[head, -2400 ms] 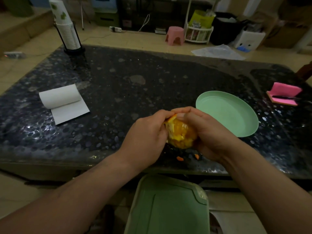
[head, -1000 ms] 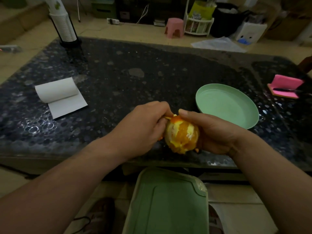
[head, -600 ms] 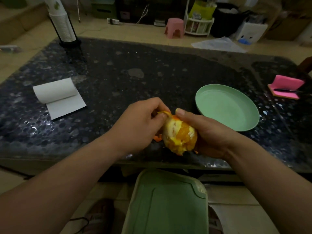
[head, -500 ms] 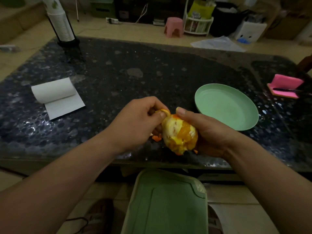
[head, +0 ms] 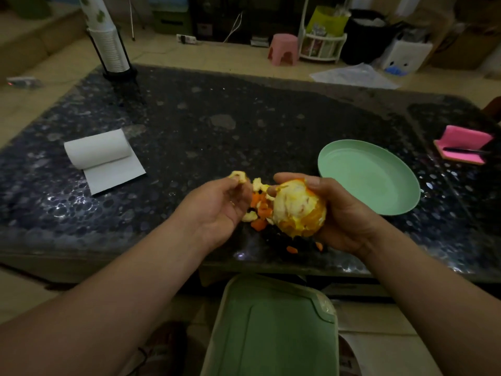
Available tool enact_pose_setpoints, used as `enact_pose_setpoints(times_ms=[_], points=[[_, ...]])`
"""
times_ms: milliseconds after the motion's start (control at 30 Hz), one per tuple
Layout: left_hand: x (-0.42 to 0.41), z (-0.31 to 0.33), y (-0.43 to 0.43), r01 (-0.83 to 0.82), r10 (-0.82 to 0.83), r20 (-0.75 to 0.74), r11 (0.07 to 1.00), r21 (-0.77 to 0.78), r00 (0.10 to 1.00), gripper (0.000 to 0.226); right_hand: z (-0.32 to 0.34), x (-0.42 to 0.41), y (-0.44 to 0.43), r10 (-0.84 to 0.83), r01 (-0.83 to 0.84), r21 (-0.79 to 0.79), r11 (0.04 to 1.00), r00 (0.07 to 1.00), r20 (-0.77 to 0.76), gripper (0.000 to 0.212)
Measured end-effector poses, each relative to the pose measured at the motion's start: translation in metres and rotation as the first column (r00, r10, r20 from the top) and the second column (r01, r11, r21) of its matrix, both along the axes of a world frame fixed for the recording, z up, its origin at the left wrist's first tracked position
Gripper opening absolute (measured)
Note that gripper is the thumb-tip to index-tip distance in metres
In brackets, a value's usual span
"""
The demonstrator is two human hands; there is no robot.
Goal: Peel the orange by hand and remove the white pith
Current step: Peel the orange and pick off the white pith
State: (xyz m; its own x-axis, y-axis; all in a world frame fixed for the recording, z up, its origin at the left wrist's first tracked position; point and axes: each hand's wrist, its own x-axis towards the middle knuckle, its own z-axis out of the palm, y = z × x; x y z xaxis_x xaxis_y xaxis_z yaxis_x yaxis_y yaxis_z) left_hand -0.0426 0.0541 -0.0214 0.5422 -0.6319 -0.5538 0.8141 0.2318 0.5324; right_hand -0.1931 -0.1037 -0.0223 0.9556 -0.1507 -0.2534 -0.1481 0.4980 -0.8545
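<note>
A: Hands?
B: Right hand (head: 347, 215) curled round the mostly peeled orange (head: 295, 207), thumb on top. Left hand (head: 217, 210), just beside it, pinches a torn peel scrap (head: 238, 176) at its fingertips.
A: Risk?
B: Thick pith patch left. Digging hard could burst a segment, and juice would make the grip slick. The fruit could drop onto the peel pile (head: 260, 210) under the hands.

Bare forearms (head: 122, 294) to frame edge; left hand (head: 217, 210) w/ thin gold-coloured metal ring (head: 232, 203); right hand (head: 344, 215) plain.
</note>
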Motion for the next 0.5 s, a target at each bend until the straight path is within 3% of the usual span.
enact_pose_setpoints(times_ms=[67, 133, 267, 333, 367, 400, 433, 500], points=[[0.01, -0.01, 0.002, 0.002, -0.074, 0.304, 0.974, 0.228, 0.95, 0.018, 0.001, 0.001, -0.001, -0.071, 0.071, 0.009, 0.997, 0.997, -0.01, 0.084], [0.01, -0.019, 0.003, 0.0, -0.3, 0.59, 0.891, 0.453, 0.749, 0.026, 0.0, 0.004, -0.001, -0.144, 0.144, -0.019, 0.989, 0.988, -0.053, 0.07], [0.002, -0.027, 0.001, -0.051, -0.628, 0.731, 0.748, 0.662, 0.267, 0.04, -0.004, 0.013, 0.009, -0.284, 0.278, -0.068, 0.958, 0.954, -0.095, 0.049], [-0.004, -0.02, 0.002, -0.134, -0.627, 0.76, 0.749, 0.648, 0.17, 0.047, -0.005, 0.019, 0.013, -0.357, 0.351, -0.086, 0.933, 0.931, -0.078, 0.043], [-0.008, -0.015, 0.003, -0.144, -0.585, 0.786, 0.776, 0.614, 0.198, 0.049, -0.005, 0.022, 0.014, -0.391, 0.383, -0.105, 0.918, 0.918, -0.067, 0.039], [-0.014, -0.008, 0.005, -0.111, -0.521, 0.803, 0.815, 0.568, 0.289, 0.052, -0.005, 0.025, 0.014, -0.423, 0.416, -0.115, 0.902, 0.905, -0.043, 0.038], [-0.019, -0.002, 0.005, -0.019, -0.454, 0.776, 0.858, 0.513, 0.438, 0.056, -0.004, 0.028, 0.015, -0.443, 0.439, -0.109, 0.892, 0.897, -0.009, 0.04], [-0.032, 0.01, 0.005, 0.234, -0.403, 0.559, 0.907, 0.35, 0.725, 0.063, 0.0, 0.033, 0.02, -0.457, 0.46, -0.103, 0.882, 0.888, 0.051, 0.049]])
